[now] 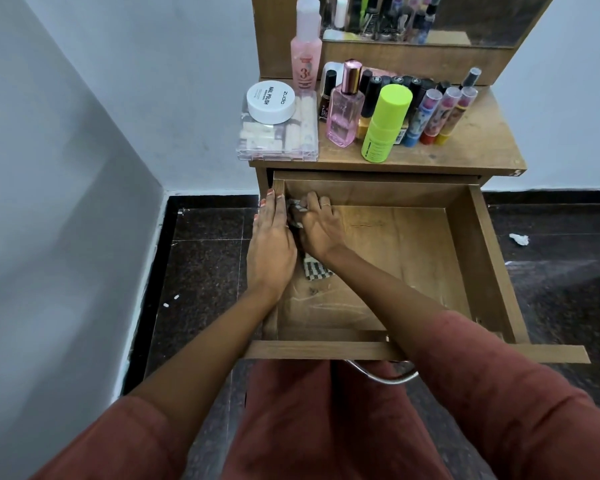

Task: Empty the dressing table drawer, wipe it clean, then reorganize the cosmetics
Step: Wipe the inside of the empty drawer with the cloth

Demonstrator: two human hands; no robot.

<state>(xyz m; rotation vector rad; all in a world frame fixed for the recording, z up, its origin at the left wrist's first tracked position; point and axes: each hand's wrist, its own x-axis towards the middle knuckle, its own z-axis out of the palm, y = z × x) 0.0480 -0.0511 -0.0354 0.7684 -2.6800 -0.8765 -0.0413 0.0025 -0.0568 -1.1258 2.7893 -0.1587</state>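
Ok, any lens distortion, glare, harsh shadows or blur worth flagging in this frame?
Head view: wide-angle bending shows, the drawer sides splaying outward; lighting is soft and even, with only faint shadow under the left hand and right hand; no glare on the mirror; the cloth looks fairly sharp.

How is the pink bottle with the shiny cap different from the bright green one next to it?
The pink bottle is see-through with a narrow, shiny cap; the green bottle is solid-coloured with a wide green cap. The pink bottle looks flat-sided, the green bottle round. The green bottle stands nearer the front edge. Both stand upright on the dressing table top.
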